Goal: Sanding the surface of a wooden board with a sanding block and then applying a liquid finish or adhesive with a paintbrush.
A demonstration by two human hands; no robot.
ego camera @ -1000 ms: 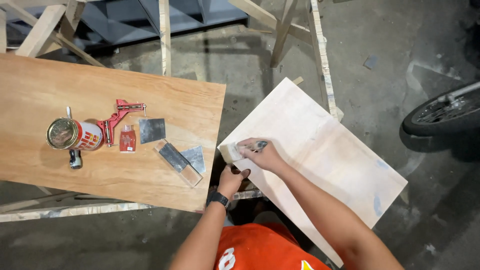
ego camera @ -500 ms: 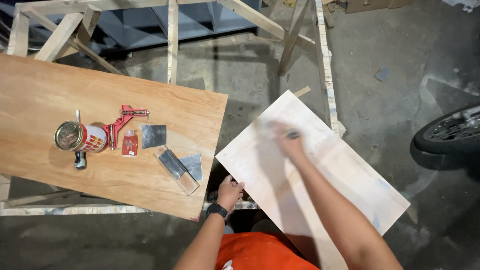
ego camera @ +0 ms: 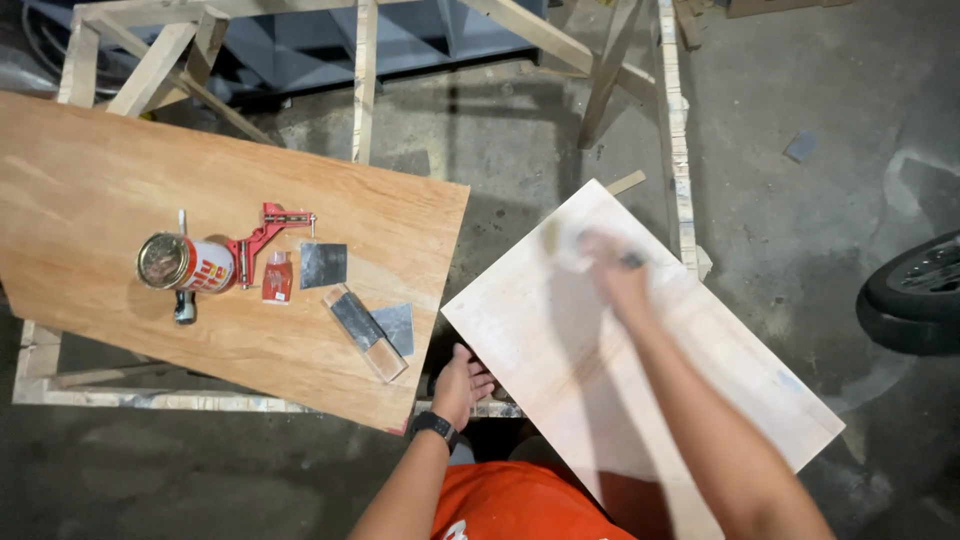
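Note:
A pale plywood panel [ego camera: 700,370] lies tilted in front of me. My right hand [ego camera: 615,272] is motion-blurred near the panel's far corner, closed on a small pale sanding block [ego camera: 570,250] pressed to the surface. My left hand [ego camera: 462,382] grips the panel's near-left edge, a black watch on its wrist.
A brown plywood sheet [ego camera: 120,170] on a wooden frame lies to the left, carrying a tin can [ego camera: 185,264], a red corner clamp [ego camera: 265,232], a small red bottle [ego camera: 277,278] and grey sandpaper pieces [ego camera: 365,318]. A wheel [ego camera: 915,295] stands at the right on the concrete floor.
My right hand has swept the block from the panel's near-left corner up to its far corner. My left hand stays on the edge. The view has shifted slightly.

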